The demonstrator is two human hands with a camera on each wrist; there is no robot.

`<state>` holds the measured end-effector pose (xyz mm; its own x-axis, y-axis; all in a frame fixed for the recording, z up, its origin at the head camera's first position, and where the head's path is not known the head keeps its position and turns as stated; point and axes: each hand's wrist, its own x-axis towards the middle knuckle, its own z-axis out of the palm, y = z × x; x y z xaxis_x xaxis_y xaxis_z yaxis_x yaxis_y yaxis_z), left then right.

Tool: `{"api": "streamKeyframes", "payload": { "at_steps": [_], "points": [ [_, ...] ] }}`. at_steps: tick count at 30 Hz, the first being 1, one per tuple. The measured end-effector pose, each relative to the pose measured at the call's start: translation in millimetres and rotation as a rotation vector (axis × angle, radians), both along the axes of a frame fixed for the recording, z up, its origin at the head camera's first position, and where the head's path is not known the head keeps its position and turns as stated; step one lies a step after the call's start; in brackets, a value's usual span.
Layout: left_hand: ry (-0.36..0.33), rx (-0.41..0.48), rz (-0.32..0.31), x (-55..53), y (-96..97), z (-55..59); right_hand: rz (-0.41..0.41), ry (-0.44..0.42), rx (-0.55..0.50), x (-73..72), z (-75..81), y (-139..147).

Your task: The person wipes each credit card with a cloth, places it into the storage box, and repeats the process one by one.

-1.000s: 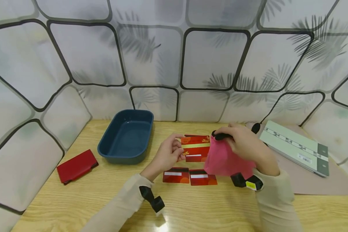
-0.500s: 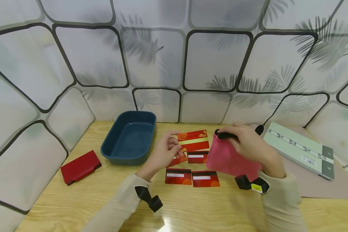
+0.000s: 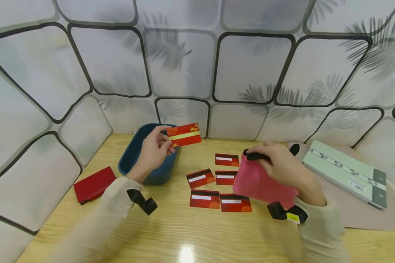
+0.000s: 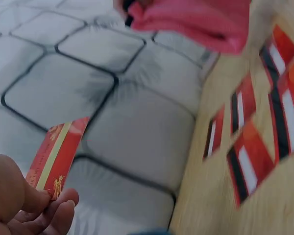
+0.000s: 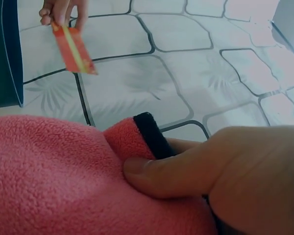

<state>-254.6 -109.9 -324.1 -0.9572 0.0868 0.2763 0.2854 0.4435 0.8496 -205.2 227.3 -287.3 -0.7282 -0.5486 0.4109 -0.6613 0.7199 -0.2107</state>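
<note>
My left hand (image 3: 153, 151) pinches a red card (image 3: 184, 135) with a gold stripe by its left end, raised in front of the blue plastic bin (image 3: 126, 166). The left wrist view shows thumb and fingertips on the edge of this card (image 4: 59, 156). At the right, my right hand (image 3: 283, 166) grips a fuzzy pink cloth (image 3: 260, 186) by its black-trimmed edge. Its thumb (image 5: 161, 176) presses into the pile in the right wrist view. Several red cards (image 3: 204, 199) with dark stripes lie face down on the wooden table, left of the cloth.
A dark red wallet-like case (image 3: 95, 184) lies at the left of the table (image 3: 184, 233). A pale green notebook (image 3: 345, 173) rests on a pinkish-grey mat (image 3: 355, 215) at the right. Patterned white panels (image 3: 253, 69) stand behind and at the left.
My left hand has lifted the gold-striped card off the others and carried it left to the bin, uncovering cards beneath. The right hand keeps its grip on the pink cloth.
</note>
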Motion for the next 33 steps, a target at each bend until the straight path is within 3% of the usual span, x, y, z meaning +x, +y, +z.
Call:
{"api": "streamKeyframes", "payload": {
  "at_steps": [3, 7, 12, 22, 29, 33],
  "points": [
    [-0.035, -0.053, 0.046, -19.6, -24.5, 3.7, 0.028, -0.004, -0.02, 1.9, -1.5, -3],
    [-0.107, -0.043, 0.119, -44.4, -52.5, 6.8, 0.063, -0.051, -0.014, 3.5, 0.3, -5],
    [-0.183, -0.022, 0.192, -58.2, -64.4, -0.4, 0.067, -0.076, 0.008, 4.8, 0.5, -5],
    [-0.214, 0.013, 0.167, -71.9, -58.2, -26.3, 0.081, -0.086, 0.005, 3.4, -1.8, -8],
    [-0.315, -0.024, 0.051, -76.0, -57.0, -35.3, 0.05, -0.096, -0.025, 6.9, 1.3, -1],
    [-0.339, 0.034, 0.01, -78.5, -59.9, -36.5, 0.039, -0.104, -0.031, 6.2, 3.1, 1]
  ]
}}
